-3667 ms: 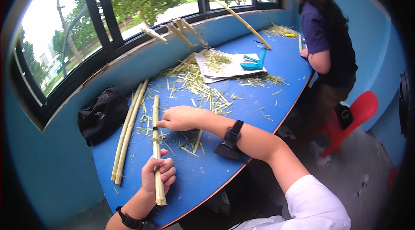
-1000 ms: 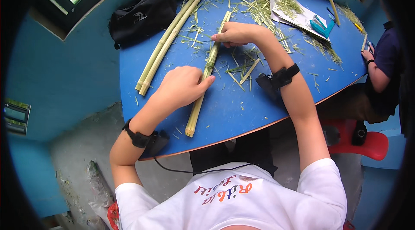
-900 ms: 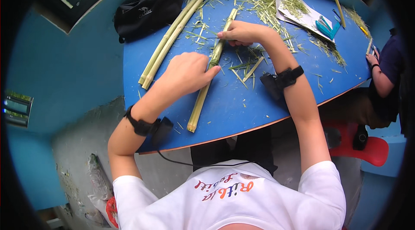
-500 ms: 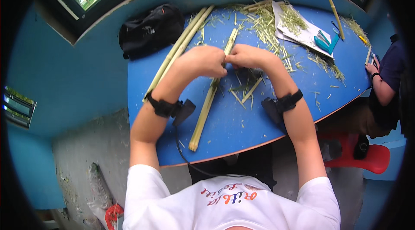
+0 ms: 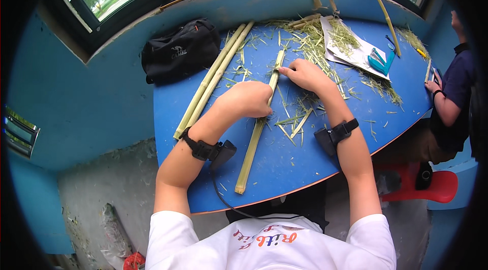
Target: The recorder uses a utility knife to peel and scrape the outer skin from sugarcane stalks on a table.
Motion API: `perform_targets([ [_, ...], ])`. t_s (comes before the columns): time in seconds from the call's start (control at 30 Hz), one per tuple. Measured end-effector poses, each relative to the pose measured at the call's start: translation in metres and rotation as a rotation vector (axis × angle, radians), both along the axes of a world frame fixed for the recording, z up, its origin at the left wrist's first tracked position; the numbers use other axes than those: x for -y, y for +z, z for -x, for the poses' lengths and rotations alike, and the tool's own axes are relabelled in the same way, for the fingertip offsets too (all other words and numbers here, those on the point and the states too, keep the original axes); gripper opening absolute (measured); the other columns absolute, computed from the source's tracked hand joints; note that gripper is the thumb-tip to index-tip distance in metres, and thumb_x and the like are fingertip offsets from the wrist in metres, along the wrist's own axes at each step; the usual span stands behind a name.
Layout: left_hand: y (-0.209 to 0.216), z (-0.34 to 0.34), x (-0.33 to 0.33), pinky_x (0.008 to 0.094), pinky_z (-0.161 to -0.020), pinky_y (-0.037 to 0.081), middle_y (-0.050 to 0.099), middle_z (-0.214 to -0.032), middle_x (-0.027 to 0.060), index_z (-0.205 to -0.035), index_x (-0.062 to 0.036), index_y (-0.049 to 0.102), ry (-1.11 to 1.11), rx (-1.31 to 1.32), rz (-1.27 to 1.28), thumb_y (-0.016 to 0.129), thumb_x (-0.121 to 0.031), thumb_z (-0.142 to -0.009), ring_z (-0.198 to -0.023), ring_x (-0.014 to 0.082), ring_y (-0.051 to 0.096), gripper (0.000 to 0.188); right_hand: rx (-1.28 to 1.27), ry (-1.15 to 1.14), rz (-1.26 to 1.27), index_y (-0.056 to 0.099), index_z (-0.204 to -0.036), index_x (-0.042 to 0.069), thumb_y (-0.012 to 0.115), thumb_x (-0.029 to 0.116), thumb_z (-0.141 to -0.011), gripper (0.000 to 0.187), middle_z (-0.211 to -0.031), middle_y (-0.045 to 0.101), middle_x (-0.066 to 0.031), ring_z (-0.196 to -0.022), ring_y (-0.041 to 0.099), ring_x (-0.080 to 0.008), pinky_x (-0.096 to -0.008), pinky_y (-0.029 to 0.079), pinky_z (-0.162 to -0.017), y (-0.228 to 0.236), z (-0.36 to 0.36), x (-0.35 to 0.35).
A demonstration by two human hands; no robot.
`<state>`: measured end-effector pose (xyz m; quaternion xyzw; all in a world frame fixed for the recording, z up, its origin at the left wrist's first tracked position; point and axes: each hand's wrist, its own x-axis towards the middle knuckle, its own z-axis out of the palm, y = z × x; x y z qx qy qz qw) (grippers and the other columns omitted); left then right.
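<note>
A split bamboo strip (image 5: 248,161) lies lengthwise across the table, its near end close to the front edge. My left hand (image 5: 248,99) is closed round its middle, the fingers curled and partly hidden. Farther up the same strip, my right hand (image 5: 306,75) has its fingers bent, with the thumb side pressed to the strip at a dark joint. Whether anything small sits under those right fingers is hidden. Loose bamboo shavings (image 5: 302,122) lie beside the strip, below my right hand.
Two long bamboo poles (image 5: 211,84) lie left of my left forearm, beside a black bag (image 5: 180,51). Shavings, white sheets (image 5: 351,49) and a teal tool (image 5: 381,61) cover the far right of the blue table (image 5: 203,188). Another person's hand (image 5: 433,86) is at the right edge, near a red chair (image 5: 437,186).
My hands, close together before, are now apart along the strip. The right is farther up it, the left lower and nearer. The whole view has shifted slightly.
</note>
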<state>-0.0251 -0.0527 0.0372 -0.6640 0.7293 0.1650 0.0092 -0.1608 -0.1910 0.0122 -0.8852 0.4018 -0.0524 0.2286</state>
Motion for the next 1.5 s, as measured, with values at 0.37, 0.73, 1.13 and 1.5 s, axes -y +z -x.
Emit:
perform_targets([
  [0.37,0.009,0.006,0.020,0.0370,-0.063,0.048,0.064,-0.070,0.0104,-0.074,-0.0033,0.065,-0.317,0.035,-0.190,0.068,-0.027,-0.070,-0.071,0.0259,0.063,0.024,0.048,0.188,-0.209,0.064,-0.080,-0.008,0.051,0.047,-0.086,0.056,-0.066,0.062,-0.0135,-0.061,0.056,-0.0192,-0.0342,0.044,-0.060,0.005,0.003,-0.003],
  [0.73,0.033,0.039,-0.010,0.0384,-0.064,0.048,0.063,-0.071,0.0104,-0.074,-0.0045,0.064,-0.612,-0.138,-0.224,0.066,-0.023,-0.073,-0.071,0.0281,0.062,0.019,-0.046,0.095,-0.154,0.063,-0.078,-0.006,0.051,0.045,-0.087,0.053,-0.065,0.059,-0.0158,-0.060,0.054,-0.0229,-0.0370,0.043,-0.059,0.015,0.014,-0.007],
  [1.13,0.019,0.045,-0.018,0.0395,-0.064,0.047,0.063,-0.071,0.0108,-0.074,-0.0044,0.064,-0.694,-0.173,-0.360,0.067,-0.024,-0.073,-0.071,0.0296,0.062,0.020,-0.033,0.082,-0.083,0.066,-0.085,-0.001,0.051,0.051,-0.085,0.054,-0.076,0.064,-0.0188,-0.074,0.062,-0.0331,-0.0407,0.047,-0.069,0.010,0.012,-0.008],
  [1.5,-0.003,0.041,-0.006,0.0390,-0.067,0.048,0.063,-0.073,0.0136,-0.078,-0.0028,0.065,-0.646,-0.129,-0.406,0.067,-0.023,-0.073,-0.074,0.0294,0.062,0.021,-0.020,0.058,0.030,0.067,-0.083,0.001,0.048,0.050,-0.087,0.052,-0.077,0.063,-0.0196,-0.075,0.061,-0.0337,-0.0418,0.047,-0.070,0.002,0.010,-0.010],
])
